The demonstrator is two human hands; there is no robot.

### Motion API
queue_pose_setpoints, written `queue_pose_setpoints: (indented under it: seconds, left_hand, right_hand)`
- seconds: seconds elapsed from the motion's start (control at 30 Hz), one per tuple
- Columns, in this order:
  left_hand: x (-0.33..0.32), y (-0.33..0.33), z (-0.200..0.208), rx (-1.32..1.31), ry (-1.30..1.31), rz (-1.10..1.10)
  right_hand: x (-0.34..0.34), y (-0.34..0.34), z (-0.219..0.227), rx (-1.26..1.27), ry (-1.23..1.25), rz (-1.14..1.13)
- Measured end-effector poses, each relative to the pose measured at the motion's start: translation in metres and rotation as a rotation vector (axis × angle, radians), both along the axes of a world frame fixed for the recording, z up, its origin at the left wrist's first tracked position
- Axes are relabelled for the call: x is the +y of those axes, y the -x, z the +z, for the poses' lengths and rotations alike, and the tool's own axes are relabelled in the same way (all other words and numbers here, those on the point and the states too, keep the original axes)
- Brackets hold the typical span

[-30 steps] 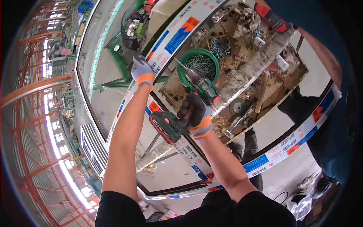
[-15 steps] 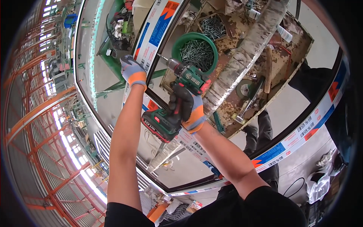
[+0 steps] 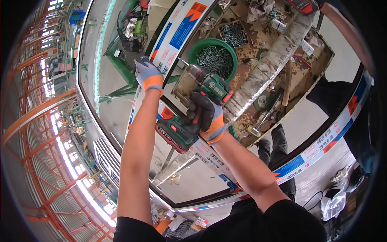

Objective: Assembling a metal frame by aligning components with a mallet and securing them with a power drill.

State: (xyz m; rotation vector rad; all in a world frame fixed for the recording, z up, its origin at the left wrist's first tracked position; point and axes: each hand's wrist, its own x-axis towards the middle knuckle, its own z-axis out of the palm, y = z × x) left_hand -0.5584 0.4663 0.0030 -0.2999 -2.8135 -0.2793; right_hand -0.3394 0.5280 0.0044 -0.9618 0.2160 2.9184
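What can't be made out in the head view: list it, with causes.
Head view, now:
Trigger of the cordless drill: covered by the right hand.
Underside of the left hand: hidden by its own gloved back.
Whether the drill bit touches the film-covered frame: tip too small.
Fasteners in the green bowl: too small to tell screws from nails.
Red-and-black power tool at upper right: cut off by the top edge.

The view is taken from the person's head, aimed steeply down through a wide fisheye lens. The left forearm [image 3: 139,149] and right forearm [image 3: 246,165] are looked along from above, brought in from the lower edge. The tray [image 3: 244,117] is seen from near, whereas orange beams [image 3: 38,111] are caught far off at the left, bent into curves.
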Motion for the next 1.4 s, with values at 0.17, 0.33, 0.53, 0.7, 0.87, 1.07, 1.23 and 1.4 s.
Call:
queue_pose_setpoints:
  seconds: [0.17, 0.33, 0.53, 0.7, 0.87, 1.07, 1.23, 1.4]
  left_hand:
    - [0.007, -0.005, 0.003, -0.113, 0.122, 0.056]
    - [-0.002, 0.003, -0.006, -0.010, 0.071, 0.010]
    - [0.003, -0.001, -0.003, -0.081, 0.025, 0.095]
    - [0.000, 0.003, -0.007, -0.064, 0.030, 0.064]
    - [0.001, 0.002, -0.008, -0.018, 0.059, 0.080]
    - [0.001, 0.003, -0.009, 0.028, 0.037, -0.011]
    - [-0.003, 0.006, -0.011, -0.023, 0.059, 0.057]
    - [-0.001, 0.002, -0.009, -0.054, 0.011, 0.029]
  right_hand:
    - [-0.005, -0.002, 0.002, -0.025, 0.026, -0.019]
    - [0.000, -0.001, 0.010, -0.024, 0.052, 0.018]
    - [0.000, -0.002, 0.008, -0.018, 0.059, 0.015]
    - [0.005, 0.001, 0.007, 0.000, 0.088, 0.038]
    - [0.010, 0.007, 0.007, -0.003, 0.061, 0.062]
    - [0.015, 0.013, 0.008, 0.006, 0.030, 0.059]
    - [0.015, 0.018, 0.008, -0.022, 0.039, 0.094]
    - [0.014, 0.020, 0.005, -0.011, 0.031, 0.092]
